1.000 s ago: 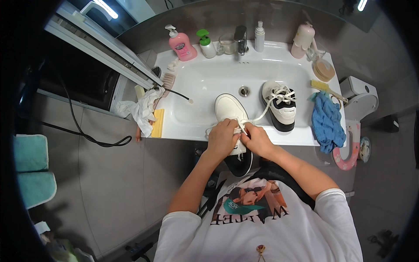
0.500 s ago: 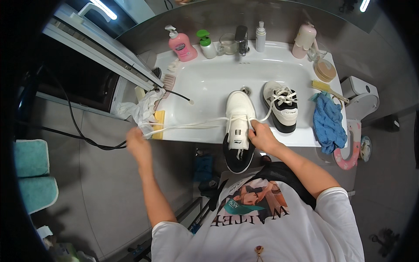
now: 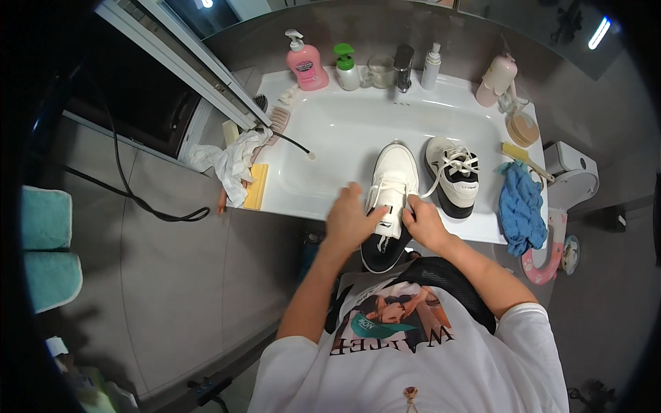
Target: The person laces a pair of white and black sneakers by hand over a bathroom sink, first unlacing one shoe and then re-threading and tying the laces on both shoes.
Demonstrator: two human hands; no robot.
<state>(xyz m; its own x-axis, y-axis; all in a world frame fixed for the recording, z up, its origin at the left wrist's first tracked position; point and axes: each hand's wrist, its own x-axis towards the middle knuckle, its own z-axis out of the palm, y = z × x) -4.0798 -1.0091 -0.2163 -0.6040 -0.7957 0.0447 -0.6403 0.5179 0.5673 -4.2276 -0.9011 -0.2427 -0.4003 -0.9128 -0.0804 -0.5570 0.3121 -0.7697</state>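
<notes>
A white sneaker with a black heel and collar lies with its toe in the sink and its heel over the front edge. My right hand is closed on its right side by the lace holes. Beside the left edge of its tongue is my left hand, slightly blurred, thumb and fingers apart, with no lace visible in it. A second white-and-black sneaker, its laces tied in a bow, stands in the sink to the right. A white lace runs between the two shoes.
Around the white sink stand a pink pump bottle, a green-topped bottle and a faucet. A blue cloth and a yellow-bristled brush lie at right; a yellow block and white cloth at left.
My left hand has come in from the far left to the shoe and let go of the long laces it was pulling. My right hand stays at the shoe's right side.
</notes>
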